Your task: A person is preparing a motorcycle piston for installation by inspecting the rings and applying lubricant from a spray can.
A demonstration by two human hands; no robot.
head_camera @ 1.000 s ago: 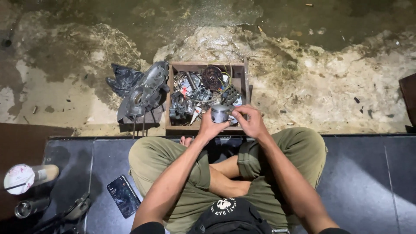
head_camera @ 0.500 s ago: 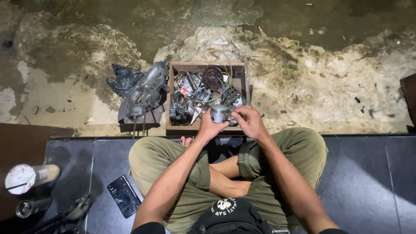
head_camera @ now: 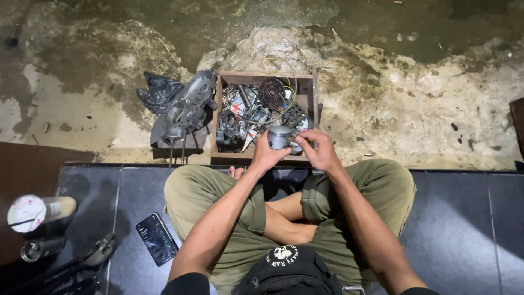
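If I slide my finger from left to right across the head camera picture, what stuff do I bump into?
Cup with a lid and straw → phone → grey engine cover → left hand → metal piston that both hands hold → right hand. The wooden box of parts sits behind the hands.

Metal cylinder [head_camera: 280, 136] partly hidden by hands; wooden box [head_camera: 314, 90] contents too jumbled to tell.
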